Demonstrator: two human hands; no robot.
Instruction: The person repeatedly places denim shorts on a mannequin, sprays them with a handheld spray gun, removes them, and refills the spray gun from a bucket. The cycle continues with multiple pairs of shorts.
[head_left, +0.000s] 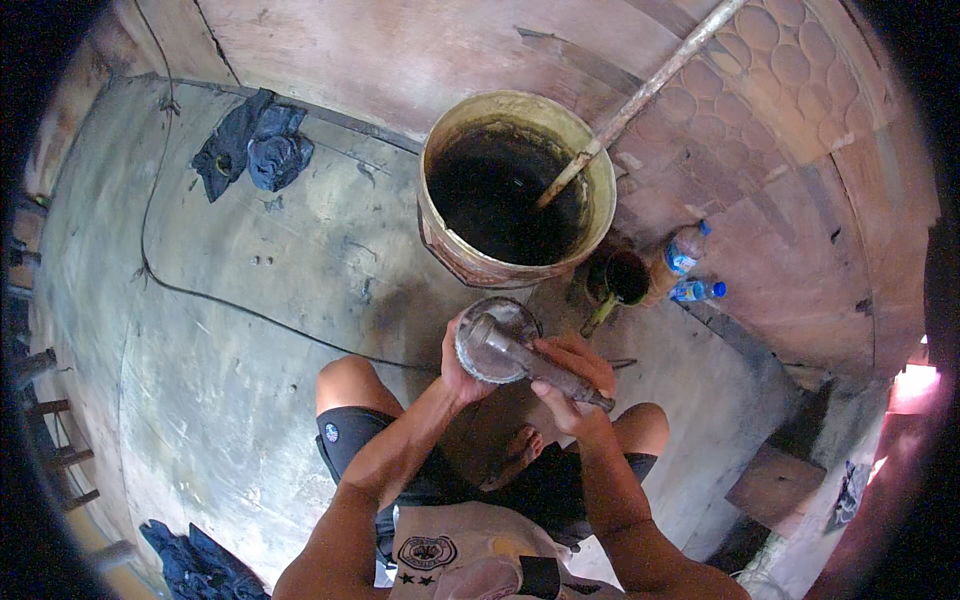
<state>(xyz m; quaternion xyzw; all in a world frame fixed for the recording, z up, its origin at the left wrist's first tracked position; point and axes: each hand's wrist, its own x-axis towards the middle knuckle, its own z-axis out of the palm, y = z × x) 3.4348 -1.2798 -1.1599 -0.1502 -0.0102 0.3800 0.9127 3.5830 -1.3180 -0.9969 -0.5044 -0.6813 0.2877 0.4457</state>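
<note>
Above my lap I hold a greyish metal part with a round disc, a toothed-looking rim and a thick shaft point(545, 362). My left hand point(458, 368) grips the disc's left edge, with the fingers curled round it. My right hand point(575, 375) is closed round the shaft, which slants down to the right and sticks out past the fingers. The exact kind of part cannot be made out. Just beyond it stands a large, dirty, cream-coloured bucket point(432, 215) with dark contents. A long pale stick point(640, 100) leans in the bucket.
Right of the bucket are a small dark pot with a handle point(610, 300) and two plastic bottles point(686, 250). A black cable point(230, 305) crosses the grey floor on the left. Dark cloths point(278, 150) lie at the far left and near left. Worn boards stand behind the bucket.
</note>
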